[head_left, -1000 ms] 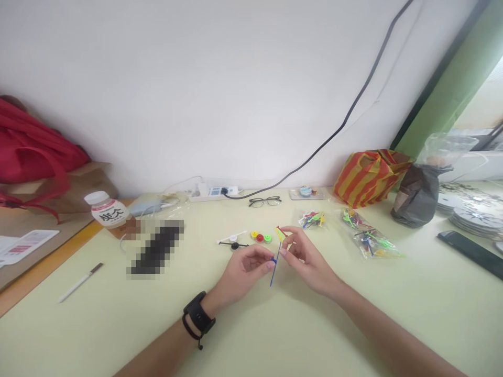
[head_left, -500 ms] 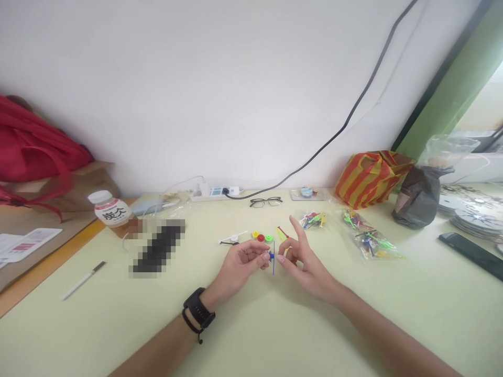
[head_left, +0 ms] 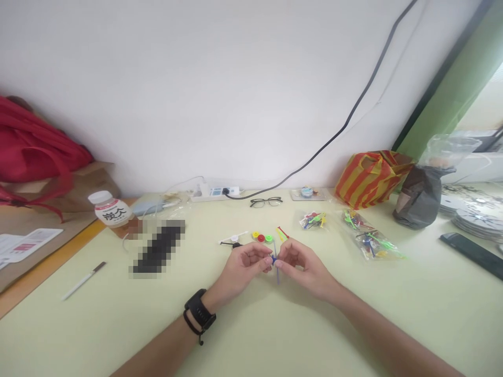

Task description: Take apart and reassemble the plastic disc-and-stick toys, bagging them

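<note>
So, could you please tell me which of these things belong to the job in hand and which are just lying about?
In use: blue stick pinched by left hand and right hand; coloured discs; bags of coloured parts.
Lying about: bottle; glasses; pen; striped bag.

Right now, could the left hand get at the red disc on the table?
Probably yes: the red disc lies just beyond the left hand with nothing between, though that hand is pinching a blue stick.
</note>
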Available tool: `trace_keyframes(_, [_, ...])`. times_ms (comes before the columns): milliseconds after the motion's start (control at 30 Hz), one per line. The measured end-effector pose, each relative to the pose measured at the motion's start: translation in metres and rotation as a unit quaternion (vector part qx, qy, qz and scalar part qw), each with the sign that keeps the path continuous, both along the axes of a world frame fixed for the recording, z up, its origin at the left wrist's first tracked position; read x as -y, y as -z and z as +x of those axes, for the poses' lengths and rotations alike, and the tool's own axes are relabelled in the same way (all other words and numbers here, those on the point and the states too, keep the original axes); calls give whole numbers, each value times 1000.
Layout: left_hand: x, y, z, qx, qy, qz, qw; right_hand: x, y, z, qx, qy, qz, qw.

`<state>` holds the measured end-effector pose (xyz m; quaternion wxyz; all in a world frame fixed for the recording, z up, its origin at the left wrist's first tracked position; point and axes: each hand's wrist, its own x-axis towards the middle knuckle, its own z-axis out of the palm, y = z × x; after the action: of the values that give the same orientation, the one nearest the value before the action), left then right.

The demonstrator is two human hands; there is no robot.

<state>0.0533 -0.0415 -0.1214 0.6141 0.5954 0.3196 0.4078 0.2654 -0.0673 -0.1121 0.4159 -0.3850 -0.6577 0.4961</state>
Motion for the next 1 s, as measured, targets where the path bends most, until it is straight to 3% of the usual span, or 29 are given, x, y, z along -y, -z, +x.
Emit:
trace_keyframes(633, [0, -6, 1, 2, -19, -10, 1000, 3, 8, 3, 36, 35, 58, 997])
trace_keyframes(800, [0, -8, 1, -3, -26, -6, 1000, 0, 5, 6, 100, 34, 64, 992])
trace_keyframes(1000, [0, -8, 0, 3, -39, -17, 999, -16, 14, 18, 150, 118, 87, 978])
